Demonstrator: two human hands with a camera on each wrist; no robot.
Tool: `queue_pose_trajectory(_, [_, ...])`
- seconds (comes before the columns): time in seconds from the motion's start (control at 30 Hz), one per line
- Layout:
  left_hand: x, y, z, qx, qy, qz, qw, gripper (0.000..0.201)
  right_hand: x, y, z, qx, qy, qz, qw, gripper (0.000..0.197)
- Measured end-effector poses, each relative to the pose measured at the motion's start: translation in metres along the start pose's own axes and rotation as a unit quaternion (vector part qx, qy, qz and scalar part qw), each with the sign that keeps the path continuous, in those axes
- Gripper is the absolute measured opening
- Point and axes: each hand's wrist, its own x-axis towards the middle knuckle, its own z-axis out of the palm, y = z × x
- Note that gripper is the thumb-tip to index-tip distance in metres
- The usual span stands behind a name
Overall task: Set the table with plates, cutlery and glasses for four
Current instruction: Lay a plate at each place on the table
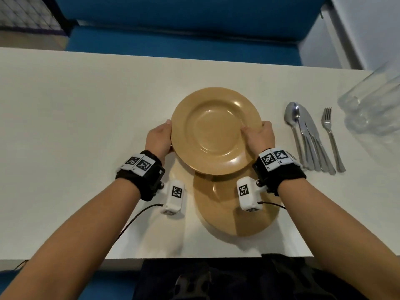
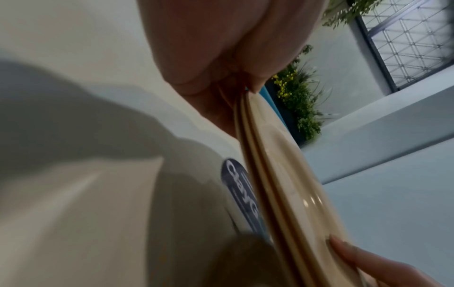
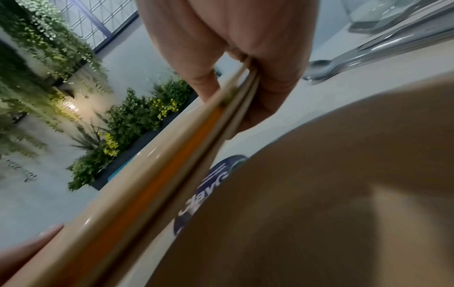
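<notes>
1. The left hand (image 1: 159, 137) grips the left rim of a small stack of tan round plates (image 1: 213, 128), fingers curled under and thumb on top.
2. The right hand (image 1: 258, 135) pinches the opposite rim the same way; the wrist views show at least two stacked edges between thumb and fingers.
3. The stack is held above the white table (image 1: 86, 105), partly over another tan round plate (image 1: 229, 215) lying flat near the table's front edge.
4. To the right lie steel spoons and knives bunched together (image 1: 307, 137), then a steel fork (image 1: 331, 139).
5. Clear drinking glasses (image 1: 372, 100) stand at the far right.
</notes>
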Motion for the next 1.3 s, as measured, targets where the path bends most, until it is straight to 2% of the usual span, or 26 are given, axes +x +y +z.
queue_pose_trajectory(0.2, [0.037, 0.001, -0.098, -0.05, 0.035, -0.013, 0.998, 0.013, -0.026, -0.037, 0.084, -0.06, -0.003, -0.039, 0.997, 0.035])
queue_pose_trajectory(0.33, [0.057, 0.007, -0.188, -0.043, 0.043, -0.013, 0.998, 0.011, -0.06, -0.064, 0.152, -0.026, 0.01, -0.034, 0.999, 0.035])
queue_pose_trajectory(0.5, [0.065, 0.002, -0.298, 0.05, 0.049, -0.006, 0.998, 0.02, -0.106, -0.08, 0.225, 0.018, 0.038, -0.024, 0.999, 0.034])
queue_pose_trajectory(0.63, [0.067, -0.008, -0.364, 0.15, 0.036, 0.011, 0.988, 0.009, -0.131, -0.085, 0.265, 0.01, 0.032, -0.039, 0.999, 0.033])
queue_pose_trajectory(0.8, [0.071, -0.011, -0.426, 0.301, 0.019, 0.018, 0.953, 0.029, -0.152, -0.09, 0.297, -0.002, 0.007, -0.054, 0.999, 0.031])
queue_pose_trajectory(0.97, [0.073, -0.005, -0.445, 0.386, 0.046, 0.031, 0.921, 0.031, -0.162, -0.092, 0.314, -0.001, -0.005, -0.055, 0.998, 0.032])
queue_pose_trajectory(1.07, [0.074, 0.01, -0.427, 0.374, 0.072, 0.115, 0.918, 0.031, -0.161, -0.094, 0.314, 0.006, 0.006, -0.046, 0.999, 0.033])
queue_pose_trajectory(1.13, [0.08, 0.023, -0.404, 0.331, 0.043, 0.138, 0.932, 0.033, -0.158, -0.097, 0.309, 0.029, 0.013, -0.035, 0.999, 0.032])
queue_pose_trajectory(1.23, [0.087, 0.04, -0.357, 0.193, -0.044, 0.076, 0.977, 0.035, -0.149, -0.102, 0.295, 0.058, 0.018, -0.021, 0.998, 0.032])
queue_pose_trajectory(1.3, [0.09, 0.047, -0.326, 0.104, -0.054, 0.028, 0.993, 0.037, -0.138, -0.102, 0.281, 0.073, 0.033, -0.011, 0.997, 0.033])
